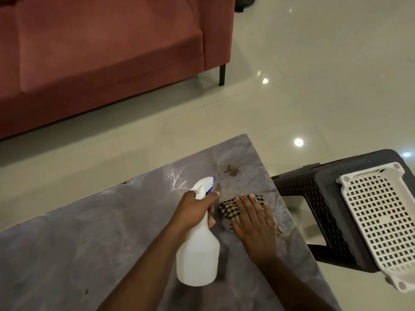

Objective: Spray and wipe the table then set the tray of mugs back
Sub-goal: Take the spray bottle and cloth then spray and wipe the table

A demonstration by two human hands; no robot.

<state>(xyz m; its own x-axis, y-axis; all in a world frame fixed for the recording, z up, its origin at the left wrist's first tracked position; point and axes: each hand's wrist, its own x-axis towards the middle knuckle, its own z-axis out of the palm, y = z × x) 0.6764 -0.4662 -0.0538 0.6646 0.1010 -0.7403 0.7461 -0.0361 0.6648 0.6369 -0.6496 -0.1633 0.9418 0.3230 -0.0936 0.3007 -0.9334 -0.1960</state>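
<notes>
On table [89, 243], my left hand [193, 207] grips spray bottle [198, 248]; right hand [253, 223] flat on checked cloth [229, 208]. Risk: nozzle misses brown spill [231, 169], wetting floor.

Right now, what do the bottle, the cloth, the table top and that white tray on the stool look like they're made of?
Bottle: matte, white plastic, by its even molded body.
Cloth: woven fabric, by the checked pattern and soft folds.
Table top: probably polished stone or a stone-look laminate; grey veining with a dull sheen.
Tray: molded white plastic, by its regular grid of holes.
Stool: dark plastic molded in a wicker pattern.
</notes>
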